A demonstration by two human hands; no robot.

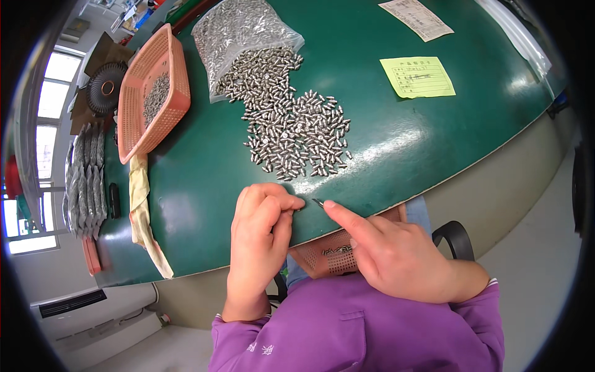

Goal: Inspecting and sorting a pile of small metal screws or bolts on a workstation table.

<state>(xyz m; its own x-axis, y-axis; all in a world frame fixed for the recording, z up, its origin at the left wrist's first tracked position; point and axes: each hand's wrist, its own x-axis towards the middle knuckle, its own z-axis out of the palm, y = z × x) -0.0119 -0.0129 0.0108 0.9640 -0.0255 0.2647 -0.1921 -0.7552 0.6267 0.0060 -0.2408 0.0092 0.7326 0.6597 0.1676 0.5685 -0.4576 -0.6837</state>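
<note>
Near the front edge of the table, my left hand (259, 226) is closed, its thumb and index finger pinched together. What lies in that pinch is too small and covered to name. To its right, my right hand (400, 255) is closed with the index finger stretched forward. A thin dark-tipped tool (318, 203) pokes out past that fingertip toward my left hand, a small gap apart from it; the rest is hidden. Just beyond my hands spreads a pile of small silvery metal fittings (297, 133), trailing out of a clear plastic bag (238, 28).
A pink perforated basket (180, 93) with more small metal parts stands left on the green table (204, 149), by a yellowish cloth (141, 204). Several filled bags (87, 180) stand far left. A yellow card (418, 77) and paper slip (418, 18) lie right. Another basket (316, 254) sits below the edge.
</note>
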